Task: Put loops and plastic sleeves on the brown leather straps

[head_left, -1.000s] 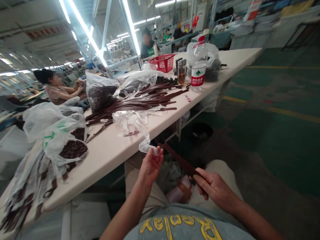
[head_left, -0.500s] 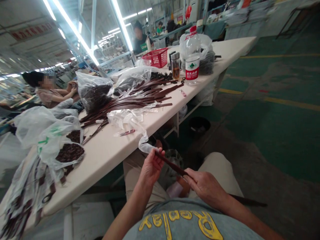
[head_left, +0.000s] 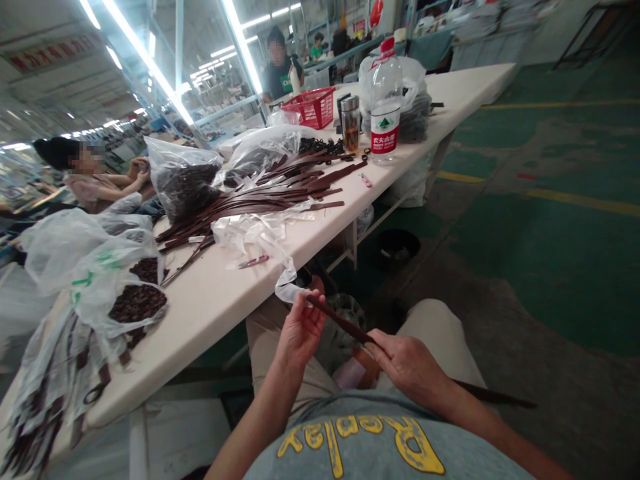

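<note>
A long dark brown strap (head_left: pixel 341 321) runs over my lap, its tail (head_left: pixel 493 396) trailing past my right forearm. My left hand (head_left: pixel 301 329) pinches the strap's near end, fingers curled round it. Fingers closed, my right hand (head_left: pixel 406 367) grips the strap further along. Both hands sit just below the edge of the white table (head_left: pixel 215 300). A pile of the same brown straps (head_left: pixel 260 199) lies on the table ahead.
Clear plastic bags (head_left: pixel 95 267) of dark small parts lie at the left, a crumpled bag (head_left: pixel 255 237) hangs over the table edge. A water bottle (head_left: pixel 385 107), a flask (head_left: pixel 351 122) and a red basket (head_left: pixel 316 107) stand further back. Other people sit and stand beyond the table.
The strap has slid through my hands so its tail now shows past my right arm. Both hands have risen a little and closed on it.
</note>
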`<state>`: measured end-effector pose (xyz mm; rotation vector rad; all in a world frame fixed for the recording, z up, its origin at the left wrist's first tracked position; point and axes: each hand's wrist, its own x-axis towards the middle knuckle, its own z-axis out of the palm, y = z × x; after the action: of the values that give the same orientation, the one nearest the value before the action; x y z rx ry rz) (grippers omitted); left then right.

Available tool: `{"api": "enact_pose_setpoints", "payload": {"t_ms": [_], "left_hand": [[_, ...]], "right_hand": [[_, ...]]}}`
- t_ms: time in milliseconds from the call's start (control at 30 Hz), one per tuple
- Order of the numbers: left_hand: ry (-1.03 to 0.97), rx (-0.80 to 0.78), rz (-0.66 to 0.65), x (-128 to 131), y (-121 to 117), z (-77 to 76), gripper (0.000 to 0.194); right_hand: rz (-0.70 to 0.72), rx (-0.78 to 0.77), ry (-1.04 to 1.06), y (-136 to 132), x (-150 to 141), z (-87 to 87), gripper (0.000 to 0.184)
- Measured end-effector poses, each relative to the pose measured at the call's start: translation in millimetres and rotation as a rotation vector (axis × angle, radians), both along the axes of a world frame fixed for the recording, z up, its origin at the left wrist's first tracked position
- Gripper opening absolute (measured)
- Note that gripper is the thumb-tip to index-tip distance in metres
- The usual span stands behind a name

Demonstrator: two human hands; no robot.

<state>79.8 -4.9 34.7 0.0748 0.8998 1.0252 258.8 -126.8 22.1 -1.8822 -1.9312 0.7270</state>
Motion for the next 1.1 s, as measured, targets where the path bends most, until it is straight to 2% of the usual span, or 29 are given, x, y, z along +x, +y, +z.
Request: {"api": "enact_pose_setpoints", "payload": {"t_ms": [233, 500, 633, 767, 867, 967, 1033, 1100], "left_hand": [[0.001, -0.03, 0.023, -1, 1, 4.7, 0.018], [0.005, -0.01, -0.016, -1, 0, 1.1, 0.016], [0.039, 0.067, -0.101, 3, -11, -9.3, 0.011], [0.086, 0.201, -0.236, 14, -36, -23.0, 0.027], [0.136, 0.268, -0.273, 15, -41, -25.4, 0.038], [0.173, 0.298, -0.171, 4, -28, -18.6, 0.038], [0.183, 0.306, -0.108, -4, -18, -14.1, 0.036], [0.187, 0.323, -0.103, -8, -17, -14.0, 0.037]], "right_hand": [[-0.037, 0.028, 0.051, 0, 4, -1.2, 0.033], [0.021, -0.008, -0.015, 0, 0, -4.4, 0.032], [0.033, -0.049, -0.008, 6, -5, 0.1, 0.031], [0.025, -0.037, 0.069, 25, -16, 8.1, 0.033], [0.058, -0.023, 0.217, 34, -18, 14.1, 0.027], [0.153, -0.129, 0.34, 26, -6, 12.5, 0.018], [0.174, -0.24, 0.409, 15, 3, 6.0, 0.023], [0.139, -0.333, 0.474, 4, 8, -1.2, 0.034]]}}
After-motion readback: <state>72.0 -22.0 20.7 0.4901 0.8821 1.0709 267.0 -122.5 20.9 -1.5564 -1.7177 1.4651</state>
